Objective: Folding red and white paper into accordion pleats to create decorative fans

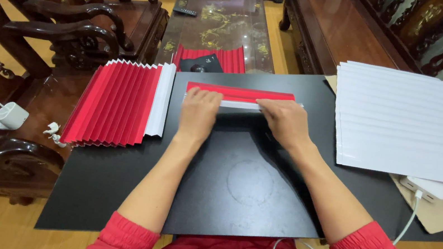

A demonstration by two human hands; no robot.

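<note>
A: Where does the folded red paper strip (241, 94) lie?

B: It lies on the black board (113, 184), close to the far edge and near its middle. Its long axis runs left to right, parallel to that edge.

A: How are the hands placed on it?

B: Both press flat on the near edge of the strip. The left hand (199, 111) covers the left end, palm down, fingers extended, not clenched. The right hand (285, 121) covers the right half in the same manner. Neither hand lifts the strip; each pins it to the board.

A: Which hand is nearer?

B: Both touch it; the strip lies directly ahead of the fingertips.

A: What lies alongside?

B: A pleated red sheet (117, 103) overhangs the left edge. A stack of white sheets (407, 125) rests at the right edge.
</note>
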